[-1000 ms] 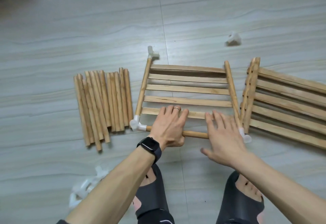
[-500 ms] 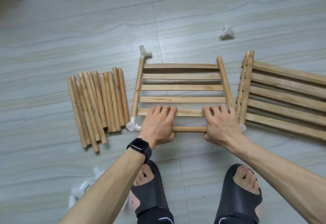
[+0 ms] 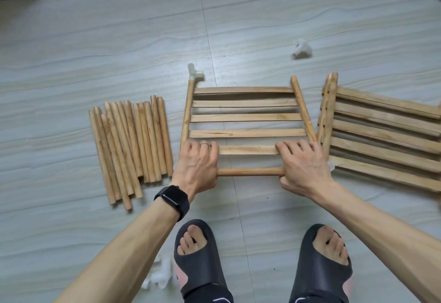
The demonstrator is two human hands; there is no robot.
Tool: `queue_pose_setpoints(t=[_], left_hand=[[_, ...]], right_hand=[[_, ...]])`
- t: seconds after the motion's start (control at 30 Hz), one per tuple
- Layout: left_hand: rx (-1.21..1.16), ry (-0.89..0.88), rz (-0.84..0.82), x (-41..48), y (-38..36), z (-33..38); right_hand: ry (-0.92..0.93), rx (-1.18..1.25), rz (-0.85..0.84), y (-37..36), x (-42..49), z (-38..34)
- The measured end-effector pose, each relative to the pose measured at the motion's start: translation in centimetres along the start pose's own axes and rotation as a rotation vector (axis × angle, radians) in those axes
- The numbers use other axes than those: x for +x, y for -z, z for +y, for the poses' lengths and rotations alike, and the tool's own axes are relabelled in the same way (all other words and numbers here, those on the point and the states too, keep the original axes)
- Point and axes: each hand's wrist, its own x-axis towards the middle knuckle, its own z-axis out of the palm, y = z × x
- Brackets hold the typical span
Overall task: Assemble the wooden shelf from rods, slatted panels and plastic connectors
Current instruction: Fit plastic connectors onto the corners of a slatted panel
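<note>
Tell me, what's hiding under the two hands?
Both the left hand and right hand grip the front rod, fingers lying on the nearest slat. The rod's ends are covered, so its corner joints cannot be seen.

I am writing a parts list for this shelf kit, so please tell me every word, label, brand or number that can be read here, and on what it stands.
No readable text in this picture.
Smartwatch: screen dark, nothing shown.
Black slippers: white marks at the picture's lower edge, cut off, unreadable.
Loose rods, slatted panel, plastic connector: no print visible.
</note>
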Motion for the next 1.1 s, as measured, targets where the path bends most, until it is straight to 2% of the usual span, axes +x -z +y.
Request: queue_pose_setpoints(t=[0.17, 0.27, 0.5, 0.57, 0.67, 0.73, 0.83, 0.9, 0.97, 1.03, 1.1], left_hand=[[0.069, -0.030, 0.079, 0.8, 1.0, -0.4], [0.014, -0.062, 0.082, 1.3, 2.3, -1.8], [-0.029, -0.120, 0.243, 2.1, 12.6, -9.0], [-0.168, -0.050, 0.304, 2.0, 15.8, -10.5], [-0.541, 0.228, 0.414, 2.3, 17.8, -11.9], [-0.760, 0.404, 0.358, 3.0, 17.4, -12.5], [-1.009, 0.532, 0.266, 4.0, 15.0, -12.0], [-0.939, 0.595, 0.280, 3.5, 11.9, -10.3], [-0.885, 0.594, 0.355, 2.2, 8.4, -8.3], [-0.922, 0.543, 0.302, 1.3, 5.6, -6.9], [-0.935, 0.545, 0.244, 1.2, 3.2, -6.3]], right_hand=[[0.001, -0.046, 0.060, 0.8, 0.6, 0.4], [0.000, -0.062, 0.041, 2.7, 1.1, 0.6], [0.101, 0.167, -0.028, 13.2, 3.6, 3.7], [0.067, 0.225, -0.111, 16.6, 4.2, 4.8], [0.033, 0.316, -0.191, 19.2, 4.7, 5.6], [0.059, 0.325, -0.139, 19.5, 4.6, 5.6], [0.104, 0.358, 0.116, 17.8, 4.0, 5.3], [0.103, 0.368, 0.205, 15.8, 3.4, 5.4], [0.071, 0.293, 0.198, 13.0, 3.1, 5.9], [0.041, 0.195, 0.056, 10.1, 3.0, 6.7], [0.044, 0.152, -0.018, 7.1, 2.8, 7.1]])
